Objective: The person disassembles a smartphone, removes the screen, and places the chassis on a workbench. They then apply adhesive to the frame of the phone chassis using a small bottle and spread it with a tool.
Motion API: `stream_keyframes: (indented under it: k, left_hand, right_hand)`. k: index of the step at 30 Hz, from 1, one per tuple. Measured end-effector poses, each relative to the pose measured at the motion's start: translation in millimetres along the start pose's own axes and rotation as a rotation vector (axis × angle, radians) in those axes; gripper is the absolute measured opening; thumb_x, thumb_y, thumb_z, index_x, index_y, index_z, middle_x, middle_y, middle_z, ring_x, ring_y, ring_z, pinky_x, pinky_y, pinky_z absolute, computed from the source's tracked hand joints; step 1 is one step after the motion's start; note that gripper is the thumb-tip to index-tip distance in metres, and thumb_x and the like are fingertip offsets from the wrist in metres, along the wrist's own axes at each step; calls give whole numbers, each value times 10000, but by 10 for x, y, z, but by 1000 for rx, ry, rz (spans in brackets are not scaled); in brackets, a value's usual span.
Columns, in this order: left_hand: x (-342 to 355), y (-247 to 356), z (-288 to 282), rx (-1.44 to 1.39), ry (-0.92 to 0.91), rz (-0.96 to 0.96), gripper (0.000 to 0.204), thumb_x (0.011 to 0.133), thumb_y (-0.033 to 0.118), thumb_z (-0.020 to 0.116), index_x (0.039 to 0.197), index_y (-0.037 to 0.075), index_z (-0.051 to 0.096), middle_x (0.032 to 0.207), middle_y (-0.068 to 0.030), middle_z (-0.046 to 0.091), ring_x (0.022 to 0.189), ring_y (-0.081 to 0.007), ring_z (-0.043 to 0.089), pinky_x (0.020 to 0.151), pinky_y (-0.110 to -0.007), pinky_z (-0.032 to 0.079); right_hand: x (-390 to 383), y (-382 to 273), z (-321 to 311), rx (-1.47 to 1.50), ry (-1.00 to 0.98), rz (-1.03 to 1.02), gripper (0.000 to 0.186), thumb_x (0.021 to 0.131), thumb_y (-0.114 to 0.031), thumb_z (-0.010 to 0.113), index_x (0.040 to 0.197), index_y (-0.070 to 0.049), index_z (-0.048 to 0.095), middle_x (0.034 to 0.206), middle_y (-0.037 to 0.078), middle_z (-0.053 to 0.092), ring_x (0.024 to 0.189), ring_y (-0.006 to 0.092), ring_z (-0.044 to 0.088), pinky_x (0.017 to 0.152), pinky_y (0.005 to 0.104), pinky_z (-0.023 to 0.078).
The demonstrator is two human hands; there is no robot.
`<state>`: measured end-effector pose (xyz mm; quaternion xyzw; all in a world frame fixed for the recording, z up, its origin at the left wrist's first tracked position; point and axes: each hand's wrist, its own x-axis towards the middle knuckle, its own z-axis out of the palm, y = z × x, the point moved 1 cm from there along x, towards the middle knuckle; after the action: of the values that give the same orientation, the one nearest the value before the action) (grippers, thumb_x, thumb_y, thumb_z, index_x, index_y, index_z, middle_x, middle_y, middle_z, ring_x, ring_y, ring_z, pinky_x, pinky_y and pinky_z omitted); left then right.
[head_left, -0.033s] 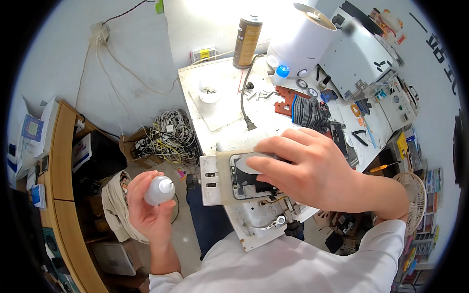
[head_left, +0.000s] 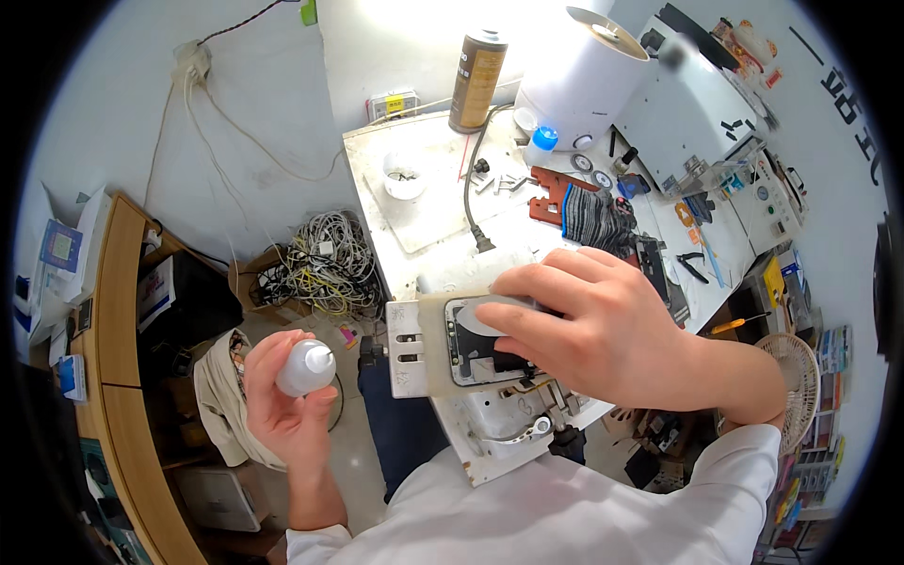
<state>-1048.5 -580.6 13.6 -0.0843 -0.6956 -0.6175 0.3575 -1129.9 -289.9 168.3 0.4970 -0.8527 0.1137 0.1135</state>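
Note:
My left hand (head_left: 287,400), over the floor left of the bench, is closed around a small white squeeze bottle (head_left: 306,369) whose nozzle points up. My right hand (head_left: 589,325) reaches across an opened phone (head_left: 480,363) with a dark interior. Its fingers pinch a thin, pale, round-ended card (head_left: 478,317) that lies flat over the phone's upper part. The phone rests on a metal holding fixture (head_left: 407,350) with slots at its left end. My fingers hide the phone's right side and the rest of the card.
On the workbench (head_left: 372,155) stand a spray can (head_left: 477,83), a white round appliance (head_left: 579,89), a small cup (head_left: 403,179) and a blue-capped bottle (head_left: 543,141). A black power cord (head_left: 471,202), a striped glove (head_left: 598,218) and pliers (head_left: 694,266) lie there. Tangled cables (head_left: 325,259) fill a floor box.

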Motion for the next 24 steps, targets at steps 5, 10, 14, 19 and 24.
stream_keyframes:
  k: [5,10,14,19,24]
  left_hand:
    - [-4,-70,-44,-8,14,-7,614,865,265,908,1360,12,647,1330,-169,616,1158,-274,666,1000,-388,555]
    - [-5,-90,-54,-25,20,-5,614,859,252,910,1358,9,648,1324,-170,619,1157,-277,666,999,-387,558]
    - [-1,-78,-64,2,5,3,604,851,233,911,1347,8,651,1317,-174,623,1150,-282,668,993,-394,563]
    - [19,-38,-48,53,-35,45,582,848,228,910,1328,19,657,1303,-181,632,1134,-291,672,965,-398,570]
    - [108,19,-12,80,-92,99,553,856,232,904,1313,29,667,1284,-186,649,1123,-295,673,943,-397,570]
  right_hand:
    - [33,-29,26,-19,0,4,343,802,-166,851,1125,-103,755,1081,31,711,842,213,662,741,373,561]
    - [33,-70,43,-69,11,10,252,792,-159,806,1023,-77,747,1020,17,677,884,199,658,709,351,542]
    - [33,-71,58,-45,34,19,253,787,-148,804,1021,-66,748,1035,35,675,876,205,662,705,352,546]
    - [4,-90,105,15,38,68,278,788,-134,802,1045,-44,745,1043,58,660,882,225,668,703,373,563]
    - [-28,-108,185,41,67,87,324,799,-124,829,1104,-47,751,1062,73,657,869,245,671,703,367,567]
